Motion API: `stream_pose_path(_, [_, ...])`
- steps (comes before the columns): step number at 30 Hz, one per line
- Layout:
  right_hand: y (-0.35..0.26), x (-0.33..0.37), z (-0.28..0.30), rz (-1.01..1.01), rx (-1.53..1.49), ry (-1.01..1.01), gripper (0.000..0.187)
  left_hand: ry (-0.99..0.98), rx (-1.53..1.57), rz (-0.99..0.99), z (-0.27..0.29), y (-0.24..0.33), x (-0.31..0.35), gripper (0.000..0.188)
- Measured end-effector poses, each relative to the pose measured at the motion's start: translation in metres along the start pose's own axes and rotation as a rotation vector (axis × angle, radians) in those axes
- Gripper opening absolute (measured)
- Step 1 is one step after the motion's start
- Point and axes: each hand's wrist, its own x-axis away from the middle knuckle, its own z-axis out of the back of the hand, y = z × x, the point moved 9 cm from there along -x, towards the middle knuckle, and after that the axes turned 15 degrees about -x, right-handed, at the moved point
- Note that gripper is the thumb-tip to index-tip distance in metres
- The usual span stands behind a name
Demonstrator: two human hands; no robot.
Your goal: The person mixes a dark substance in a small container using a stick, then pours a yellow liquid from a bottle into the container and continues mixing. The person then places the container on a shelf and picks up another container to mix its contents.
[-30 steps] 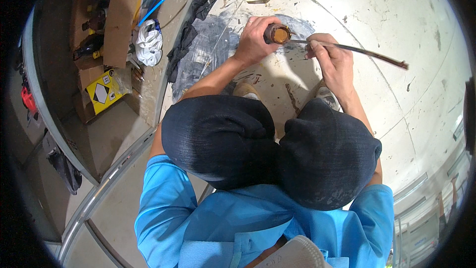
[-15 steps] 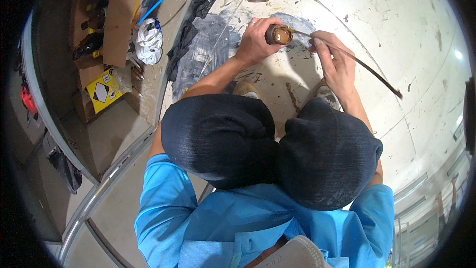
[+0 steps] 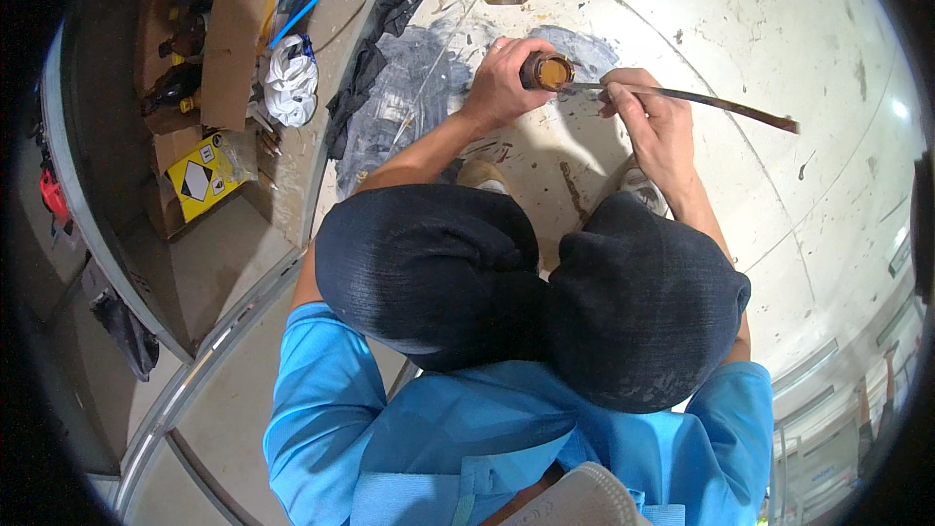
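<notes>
Firstly, right hand (image 3: 651,115): thumb and fingers pinching a thin dark strip (image 3: 726,102). Left hand (image 3: 506,80): wrapped around a small brown cup (image 3: 530,70), ahead of the knees (image 3: 429,278). Progress: seemingly midway; mustard-coloured material (image 3: 554,73) present inside the cup; amount of work left, not determinable. Cup: mouth facing right and up. Strip: long axis left to right, inner end near the rim, contact unclear, outer end angled slightly toward the person. Beyond: stained pale floor (image 3: 740,29).
</notes>
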Motion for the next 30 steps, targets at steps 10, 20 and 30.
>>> stream_pose_path(10, [-0.0009,0.0001,0.003,0.003,0.038,0.031,0.021,-0.027,-0.02,0.014,-0.0026,-0.0021,-0.0004,0.06])
stream_pose_path(20, [0.0023,-0.0004,0.0011,-0.062,0.064,0.016,0.02,-0.022,0.004,-0.002,-0.0033,-0.0019,0.0004,0.058])
stream_pose_path(30, [-0.0044,-0.0013,0.0004,0.018,-0.002,0.007,0.02,-0.005,0.007,-0.02,-0.0017,-0.0001,-0.0004,0.058])
